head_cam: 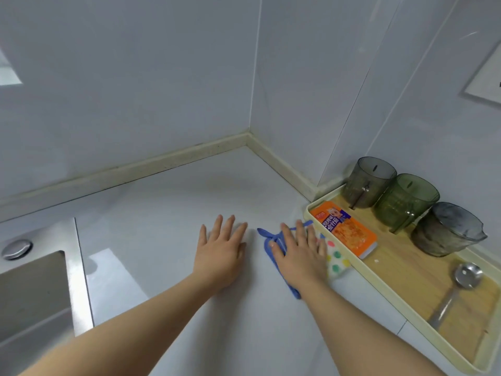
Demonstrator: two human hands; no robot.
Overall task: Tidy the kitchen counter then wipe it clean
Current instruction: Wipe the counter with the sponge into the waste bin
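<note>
**Pressing a cloth flat on the counter**

Dotted cloth (336, 260) with blue trim sits on the white counter (168, 213), right up against the tray (412, 270) rim. Right hand (301, 253) lies on it, fingers straight. Left hand (221, 253) is flat on bare counter just beside, fingers spread. Tray's got an orange packet (344, 229), three tinted cups (406, 202) and a ladle (466, 275).

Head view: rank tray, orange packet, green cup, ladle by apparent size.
1. tray, clearly largest.
2. orange packet and green cup: too alike to rank.
3. ladle: about as long as the packet, but thin, so least area.
</note>
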